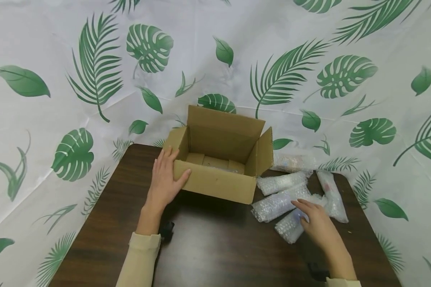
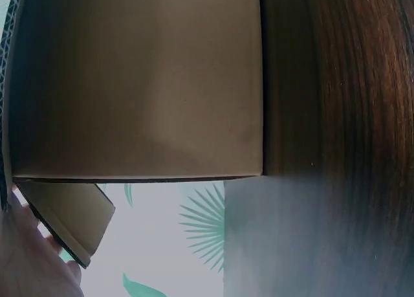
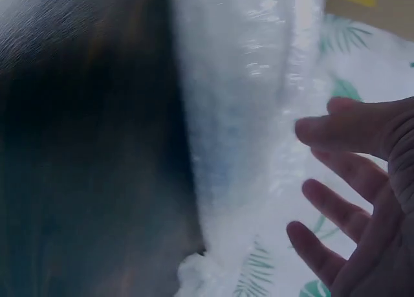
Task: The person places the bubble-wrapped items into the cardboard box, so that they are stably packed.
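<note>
An open cardboard box [image 1: 219, 184] stands near the far edge of the dark table, its flaps raised or spread outward. My left hand [image 1: 164, 175] rests on its front left corner, fingers extended over the side flap and thumb at the front flap. In the left wrist view the box's front [image 2: 142, 83] fills much of the picture, and part of that hand [image 2: 35, 258] shows beside the flap. My right hand [image 1: 317, 223] hovers over bubble-wrapped packages [image 1: 281, 205], fingers apart and holding nothing. The right wrist view shows a blurred bubble-wrapped package [image 3: 239, 116] beside the spread fingers [image 3: 330, 206].
Several bubble-wrapped packages lie at the table's right side, among them one at the far right [image 1: 332, 195] and one behind the box's right flap [image 1: 294, 162]. A leaf-printed white cloth [image 1: 201, 48] hangs behind the brown table [image 1: 208, 247]. Something clear lies inside the box.
</note>
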Tool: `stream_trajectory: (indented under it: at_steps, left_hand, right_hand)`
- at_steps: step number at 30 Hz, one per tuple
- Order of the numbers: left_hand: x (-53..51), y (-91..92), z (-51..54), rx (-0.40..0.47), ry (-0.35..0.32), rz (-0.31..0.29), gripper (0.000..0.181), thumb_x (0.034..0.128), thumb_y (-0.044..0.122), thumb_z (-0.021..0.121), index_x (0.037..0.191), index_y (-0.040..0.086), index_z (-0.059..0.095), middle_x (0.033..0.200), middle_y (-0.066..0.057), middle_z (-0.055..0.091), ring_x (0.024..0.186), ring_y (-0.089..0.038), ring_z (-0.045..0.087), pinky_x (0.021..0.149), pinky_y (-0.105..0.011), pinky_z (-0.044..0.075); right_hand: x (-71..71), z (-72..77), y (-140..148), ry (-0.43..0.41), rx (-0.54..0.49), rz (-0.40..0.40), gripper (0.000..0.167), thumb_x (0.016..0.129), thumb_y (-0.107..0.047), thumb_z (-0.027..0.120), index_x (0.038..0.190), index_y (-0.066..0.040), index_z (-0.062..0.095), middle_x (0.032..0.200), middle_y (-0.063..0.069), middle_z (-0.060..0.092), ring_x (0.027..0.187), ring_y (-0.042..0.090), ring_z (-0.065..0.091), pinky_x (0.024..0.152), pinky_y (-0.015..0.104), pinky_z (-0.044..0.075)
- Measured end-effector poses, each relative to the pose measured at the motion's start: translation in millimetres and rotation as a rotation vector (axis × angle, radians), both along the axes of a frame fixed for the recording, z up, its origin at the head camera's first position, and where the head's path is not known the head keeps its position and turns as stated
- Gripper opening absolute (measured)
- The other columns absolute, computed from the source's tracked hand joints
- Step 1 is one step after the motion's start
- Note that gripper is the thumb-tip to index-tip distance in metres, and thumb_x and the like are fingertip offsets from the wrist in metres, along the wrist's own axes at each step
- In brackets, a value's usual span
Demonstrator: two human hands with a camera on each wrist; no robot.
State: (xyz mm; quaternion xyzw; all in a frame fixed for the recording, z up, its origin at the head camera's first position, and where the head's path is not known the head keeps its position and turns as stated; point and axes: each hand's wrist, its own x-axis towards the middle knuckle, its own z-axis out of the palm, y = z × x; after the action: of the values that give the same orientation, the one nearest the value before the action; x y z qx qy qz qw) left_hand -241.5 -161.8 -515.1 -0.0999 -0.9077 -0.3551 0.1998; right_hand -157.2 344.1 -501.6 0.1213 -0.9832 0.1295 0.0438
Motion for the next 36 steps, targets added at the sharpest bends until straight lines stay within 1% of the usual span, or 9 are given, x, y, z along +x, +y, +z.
stream_trajectory:
  at_steps: [4,8,14,18,23,25,27,31,36]
  left_hand:
    - [0.4,1.7,2.1,0.022,-0.021,0.008,0.081,0.1035,0.056,0.063,0.168,0.016,0.034,0.180,-0.010,0.023,0.167,-0.039,0.017,0.132,-0.067,0.014]
    - [0.5,4.0,3.4,0.032,-0.020,0.017,0.080,0.1038,0.055,0.064,0.168,0.017,0.035,0.179,-0.010,0.025,0.167,-0.038,0.019,0.132,-0.066,0.015]
    - [1.0,6.5,2.0,0.032,-0.012,0.021,0.080,0.1036,0.056,0.064,0.168,0.018,0.035,0.179,-0.009,0.025,0.167,-0.037,0.020,0.132,-0.064,0.017]
    - [0.1,6.2,-1.1,0.041,0.007,0.022,0.079,0.1035,0.054,0.066,0.167,0.017,0.036,0.179,-0.010,0.027,0.166,-0.036,0.021,0.131,-0.063,0.019]
    - [-2.3,3.9,-2.9,0.047,0.039,0.031,0.077,0.1031,0.051,0.067,0.166,0.016,0.038,0.177,-0.013,0.030,0.163,-0.038,0.026,0.129,-0.064,0.022]
    - [-2.6,3.4,-2.4,0.044,0.040,0.036,0.077,0.1032,0.052,0.066,0.166,0.017,0.038,0.176,-0.013,0.030,0.162,-0.038,0.027,0.129,-0.064,0.023]
    - [-1.8,3.4,-1.6,0.044,0.031,0.043,0.077,0.1032,0.053,0.066,0.166,0.018,0.038,0.176,-0.012,0.030,0.162,-0.038,0.027,0.129,-0.065,0.023]
    - [0.6,5.4,-1.8,0.044,0.015,0.062,0.077,0.1030,0.055,0.065,0.166,0.021,0.037,0.177,-0.010,0.028,0.162,-0.038,0.027,0.128,-0.065,0.023]
    - [2.4,10.1,-2.3,0.050,0.016,0.082,0.077,0.1023,0.058,0.064,0.165,0.021,0.039,0.177,-0.010,0.029,0.161,-0.039,0.028,0.128,-0.066,0.021]
  right_hand:
    - [-0.9,-12.4,5,-0.036,0.095,-0.009,0.068,0.085,0.001,0.079,0.150,-0.013,0.063,0.158,0.025,0.055,0.136,0.059,0.051,0.097,0.084,0.043]
    - [-1.3,-17.2,6,-0.077,0.119,-0.007,0.071,0.085,0.000,0.079,0.152,-0.017,0.062,0.160,0.020,0.055,0.142,0.056,0.049,0.098,0.087,0.039]
    - [3.6,-16.2,12,-0.045,0.086,0.025,0.058,0.083,0.001,0.078,0.140,-0.008,0.070,0.144,0.022,0.067,0.133,0.051,0.061,0.101,0.074,0.048]
    - [7.4,-17.6,19,-0.052,0.091,0.048,0.050,0.083,-0.001,0.078,0.132,-0.009,0.074,0.138,0.020,0.070,0.126,0.046,0.066,0.099,0.066,0.053]
    - [11.1,-21.7,21,-0.108,0.175,0.056,0.071,0.079,-0.002,0.081,0.147,-0.013,0.064,0.152,0.022,0.060,0.136,0.052,0.057,0.097,0.075,0.049]
    - [12.5,-24.8,21,-0.096,0.220,0.061,0.080,0.078,0.000,0.081,0.153,-0.015,0.059,0.157,0.022,0.056,0.140,0.055,0.053,0.100,0.078,0.045]
    - [14.1,-28.4,20,-0.060,0.254,0.065,0.081,0.079,0.002,0.079,0.154,-0.017,0.058,0.159,0.021,0.055,0.140,0.055,0.052,0.103,0.077,0.044]
    - [15.3,-32.5,21,0.019,0.280,0.074,0.075,0.080,0.000,0.082,0.150,-0.018,0.062,0.156,0.018,0.059,0.138,0.053,0.055,0.103,0.075,0.045]
    - [16.5,-31.3,20,0.039,0.294,0.069,0.072,0.077,-0.007,0.091,0.143,-0.019,0.065,0.152,0.017,0.062,0.136,0.051,0.057,0.100,0.074,0.046]
